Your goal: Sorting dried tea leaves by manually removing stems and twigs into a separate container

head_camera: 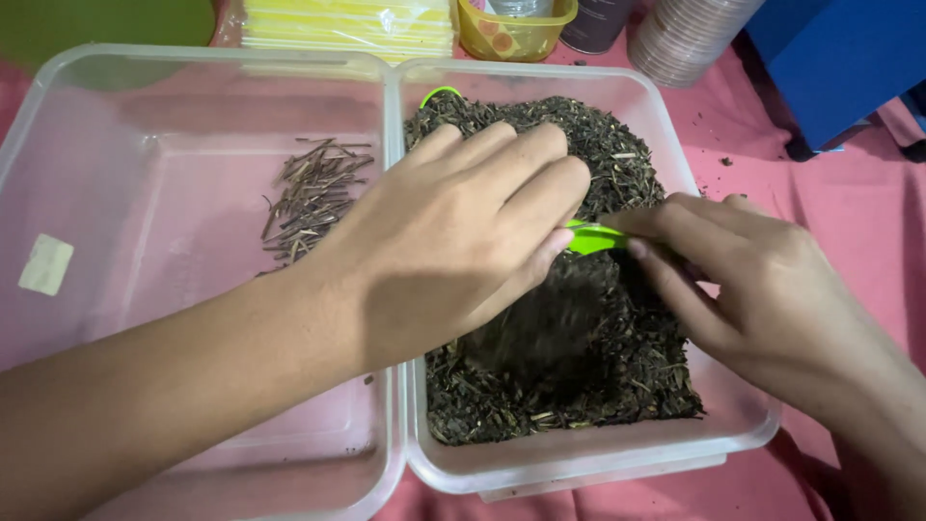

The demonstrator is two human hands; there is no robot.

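Note:
Two clear plastic tubs stand side by side on a pink cloth. The right tub [675, 135] holds a heap of dark dried leaves [617, 164]. The left tub [145, 106] holds a small pile of thin brown stems [313, 193]. My left hand [453, 232] reaches across over the leaves, fingers together and flat. My right hand [733, 270] pinches a small bright green tool [590, 237], and my left fingertips touch that tool. Below the hands, falling leaves are blurred. A green curved piece [439, 93] pokes out at the far edge of the leaves.
A pale sticker [45, 264] sits on the left tub's floor. Behind the tubs lie a yellow packet stack [347, 24], a small yellow container [511, 34], a dark can [596, 24] and a stack of clear lids [687, 39]. A blue box [834, 58] stands at the far right.

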